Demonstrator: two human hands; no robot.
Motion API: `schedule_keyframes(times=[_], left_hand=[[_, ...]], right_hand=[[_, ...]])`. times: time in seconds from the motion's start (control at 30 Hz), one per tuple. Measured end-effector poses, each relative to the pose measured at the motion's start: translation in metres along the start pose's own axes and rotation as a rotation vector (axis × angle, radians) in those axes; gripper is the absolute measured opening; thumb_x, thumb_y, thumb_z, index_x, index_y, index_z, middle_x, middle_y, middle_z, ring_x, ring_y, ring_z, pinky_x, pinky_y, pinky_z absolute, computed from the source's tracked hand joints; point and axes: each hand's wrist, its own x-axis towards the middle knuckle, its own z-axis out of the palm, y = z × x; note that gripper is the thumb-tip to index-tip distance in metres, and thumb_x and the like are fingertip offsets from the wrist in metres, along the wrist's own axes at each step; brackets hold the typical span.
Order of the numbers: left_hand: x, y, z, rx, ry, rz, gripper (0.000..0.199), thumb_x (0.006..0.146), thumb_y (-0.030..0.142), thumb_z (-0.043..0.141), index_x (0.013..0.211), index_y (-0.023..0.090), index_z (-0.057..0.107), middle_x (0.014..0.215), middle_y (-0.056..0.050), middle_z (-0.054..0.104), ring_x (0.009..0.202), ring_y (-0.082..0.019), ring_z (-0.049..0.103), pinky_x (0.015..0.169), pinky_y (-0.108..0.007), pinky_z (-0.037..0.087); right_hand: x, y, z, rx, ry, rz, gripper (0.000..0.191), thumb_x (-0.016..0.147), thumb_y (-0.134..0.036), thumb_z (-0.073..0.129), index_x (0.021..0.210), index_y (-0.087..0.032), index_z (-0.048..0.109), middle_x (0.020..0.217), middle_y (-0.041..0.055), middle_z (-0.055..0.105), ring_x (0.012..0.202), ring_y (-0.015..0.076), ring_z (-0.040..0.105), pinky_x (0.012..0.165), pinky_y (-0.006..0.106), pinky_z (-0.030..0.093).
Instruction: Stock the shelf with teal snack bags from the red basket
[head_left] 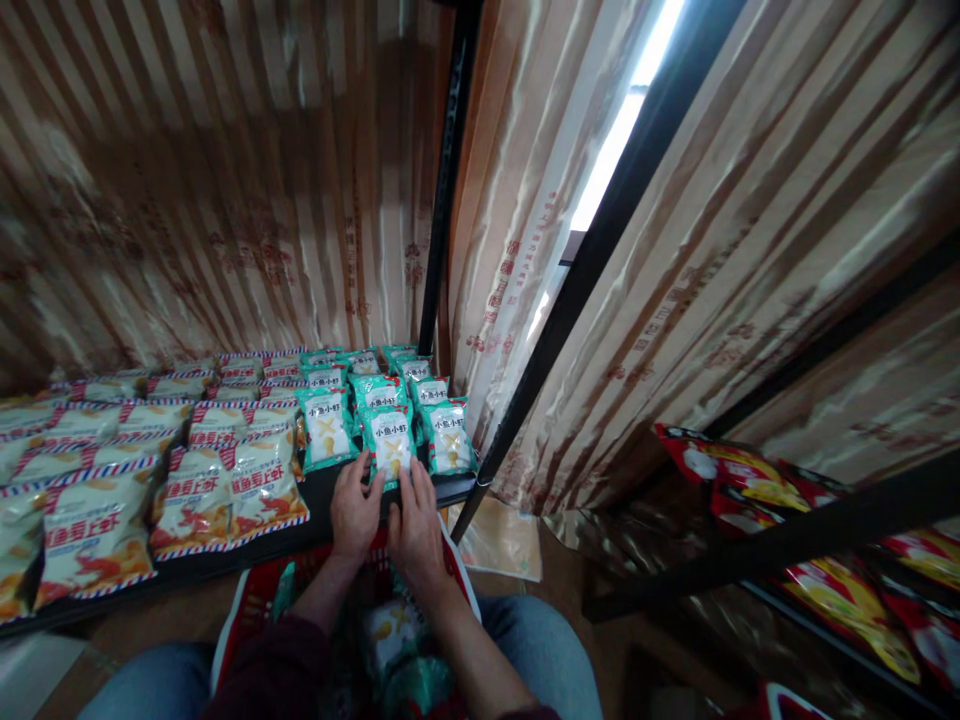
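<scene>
At the lower centre of the head view, the left hand [355, 510] and right hand [417, 525] held the front green-and-white packet [390, 440] between lightly bent fingers, on the dark shelf [321, 500], above the red basket [244, 600] at the bottom edge.

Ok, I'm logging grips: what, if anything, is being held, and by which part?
The left hand and right hand have fingers at the lower part of the front middle green bag; whether they grip it can't be told.
</scene>
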Motion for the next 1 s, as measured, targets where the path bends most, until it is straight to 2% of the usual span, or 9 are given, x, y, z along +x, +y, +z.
schedule_keyframes(times=[0.17,0.33,0.47,0.67,0.8,0.9,1.0], left_hand=[[-0.002,-0.002,0.000,-0.009,0.023,0.006,0.042,0.082,0.036,0.048,0.114,0.011,0.057,0.105,-0.013,0.060,0.078,-0.018,0.061,0.075,-0.034,0.052],[-0.005,-0.002,0.000,0.001,0.040,0.034,0.038,0.082,0.034,0.048,0.111,0.012,0.058,0.101,-0.012,0.060,0.075,-0.018,0.061,0.076,-0.036,0.052],[-0.008,-0.002,-0.001,0.028,0.065,0.074,0.035,0.083,0.033,0.045,0.108,0.012,0.058,0.099,-0.012,0.060,0.076,-0.019,0.061,0.077,-0.038,0.052],[-0.027,-0.008,-0.005,0.085,0.053,0.167,0.031,0.085,0.024,0.037,0.102,0.012,0.060,0.100,-0.013,0.063,0.097,-0.023,0.058,0.090,-0.043,0.048],[-0.036,-0.014,-0.007,0.090,0.041,0.160,0.035,0.085,0.021,0.036,0.109,0.011,0.059,0.113,-0.015,0.061,0.110,-0.024,0.055,0.098,-0.045,0.044],[-0.030,-0.016,-0.008,0.067,0.025,0.137,0.038,0.084,0.023,0.039,0.115,0.010,0.057,0.122,-0.017,0.057,0.108,-0.025,0.057,0.095,-0.045,0.047],[-0.024,-0.016,-0.011,0.051,0.014,0.141,0.039,0.083,0.026,0.043,0.117,0.012,0.057,0.121,-0.017,0.057,0.103,-0.024,0.059,0.086,-0.043,0.052]], right_hand=[[-0.003,-0.003,-0.004,-0.007,-0.015,-0.005,0.055,0.082,-0.004,0.040,0.137,-0.011,0.040,0.149,0.0173,0.029,0.140,0.0277,0.020,0.108,0.052,0.034],[-0.011,-0.006,-0.007,0.005,-0.009,0.010,0.059,0.082,-0.003,0.039,0.139,-0.017,0.038,0.151,0.0126,0.025,0.140,0.0275,0.020,0.109,0.053,0.034],[-0.022,-0.008,-0.007,-0.024,0.012,0.001,0.057,0.083,-0.004,0.038,0.139,-0.015,0.038,0.151,0.0145,0.026,0.140,0.0284,0.020,0.107,0.054,0.036],[-0.043,-0.017,-0.013,-0.056,-0.007,-0.058,0.048,0.088,-0.012,0.039,0.136,-0.013,0.041,0.146,0.0192,0.033,0.139,0.0290,0.025,0.103,0.052,0.041],[-0.057,-0.023,-0.014,-0.060,-0.004,-0.097,0.046,0.089,-0.015,0.041,0.135,-0.014,0.043,0.144,0.0190,0.037,0.138,0.0286,0.027,0.101,0.050,0.043],[-0.063,-0.025,-0.014,-0.061,-0.009,-0.122,0.047,0.087,-0.013,0.039,0.134,-0.013,0.043,0.144,0.0196,0.037,0.138,0.0290,0.027,0.101,0.051,0.043],[-0.063,-0.025,-0.017,-0.043,0.000,-0.121,0.049,0.087,-0.011,0.037,0.136,-0.012,0.041,0.145,0.0188,0.035,0.139,0.0285,0.025,0.103,0.052,0.041]])
